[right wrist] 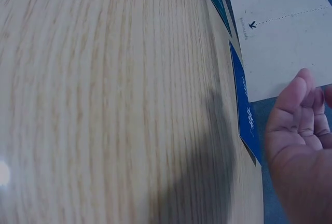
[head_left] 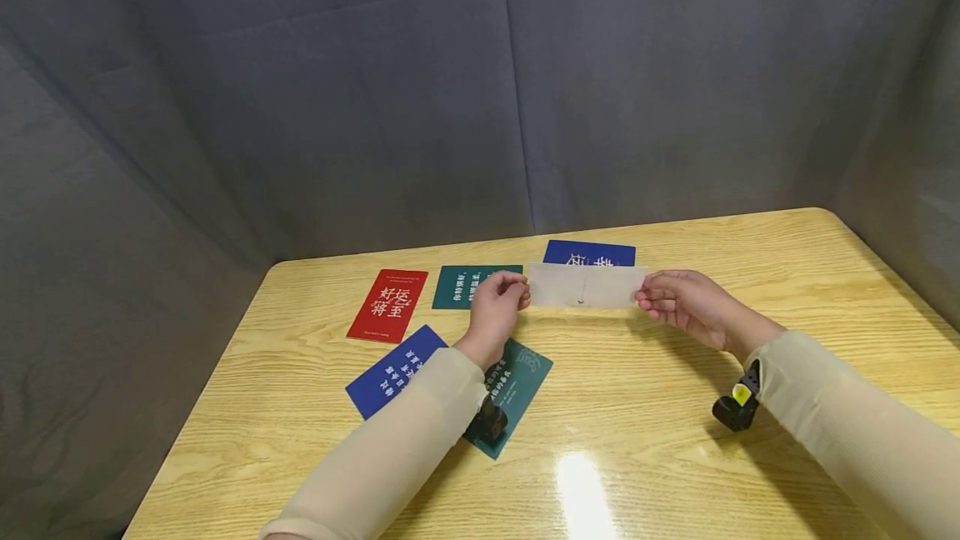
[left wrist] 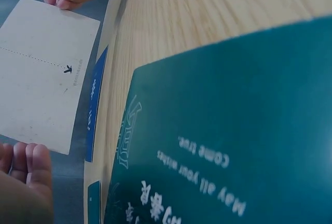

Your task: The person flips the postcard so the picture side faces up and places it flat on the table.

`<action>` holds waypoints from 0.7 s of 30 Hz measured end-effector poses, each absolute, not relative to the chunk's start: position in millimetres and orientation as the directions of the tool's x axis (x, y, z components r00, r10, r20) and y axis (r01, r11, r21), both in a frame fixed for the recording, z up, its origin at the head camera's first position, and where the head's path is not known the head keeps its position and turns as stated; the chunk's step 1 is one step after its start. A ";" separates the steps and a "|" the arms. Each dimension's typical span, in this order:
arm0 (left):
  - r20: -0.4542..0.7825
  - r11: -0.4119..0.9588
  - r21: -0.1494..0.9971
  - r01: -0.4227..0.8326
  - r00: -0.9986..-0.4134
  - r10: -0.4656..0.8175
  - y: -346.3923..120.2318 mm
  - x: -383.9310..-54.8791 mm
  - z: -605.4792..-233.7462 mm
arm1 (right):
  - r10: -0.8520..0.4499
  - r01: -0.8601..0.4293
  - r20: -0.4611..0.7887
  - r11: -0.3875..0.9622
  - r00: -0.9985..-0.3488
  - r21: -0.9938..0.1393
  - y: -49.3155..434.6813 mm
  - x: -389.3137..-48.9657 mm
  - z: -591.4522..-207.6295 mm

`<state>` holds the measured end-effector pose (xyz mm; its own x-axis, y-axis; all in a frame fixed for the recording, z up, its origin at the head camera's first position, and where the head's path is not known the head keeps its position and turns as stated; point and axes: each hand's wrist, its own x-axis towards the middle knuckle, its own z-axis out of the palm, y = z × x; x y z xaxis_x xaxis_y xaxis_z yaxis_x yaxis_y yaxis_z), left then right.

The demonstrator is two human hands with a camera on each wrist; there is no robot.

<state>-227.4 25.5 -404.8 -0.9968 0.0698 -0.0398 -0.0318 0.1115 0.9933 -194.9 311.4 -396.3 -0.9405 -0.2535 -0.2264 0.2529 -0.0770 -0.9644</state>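
A white postcard (head_left: 587, 286) is held up over the far part of the table, stretched between both hands. My left hand (head_left: 495, 313) pinches its left edge, and my right hand (head_left: 692, 307) pinches the right edge. The side facing me is pale, with a dotted line and a small dark bird mark, clearest in the left wrist view on the postcard (left wrist: 44, 79). Behind it lies a blue card (head_left: 615, 254), partly covered in the head view. A teal card (head_left: 452, 288) lies just beyond my left hand.
A red card (head_left: 388, 305) with white lettering lies at the left on the wooden table (head_left: 660, 457). Nearer, a blue card (head_left: 393, 369) and another teal card (head_left: 525, 386) sit partly under my left forearm. A grey curtain (head_left: 375, 107) hangs behind the table.
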 end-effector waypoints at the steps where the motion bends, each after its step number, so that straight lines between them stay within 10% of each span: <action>1: -0.042 0.091 0.995 -0.036 -0.997 0.066 26.0 -227.4 -404.7 | -0.250 0.256 -0.230 -0.075 -0.941 -0.964 311.5 -194.8 -396.1; 21: -0.114 0.235 0.969 -0.079 -0.984 0.137 19.4 -225.0 -406.9 | -0.255 0.216 -0.225 0.063 -0.940 -0.974 310.7 -188.5 -407.9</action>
<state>-225.0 19.4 -406.9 -0.9840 0.1368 -0.1139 -0.0795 0.2350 0.9687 -188.5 310.7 -407.9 -0.9404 -0.2546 -0.2253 0.2163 0.0632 -0.9743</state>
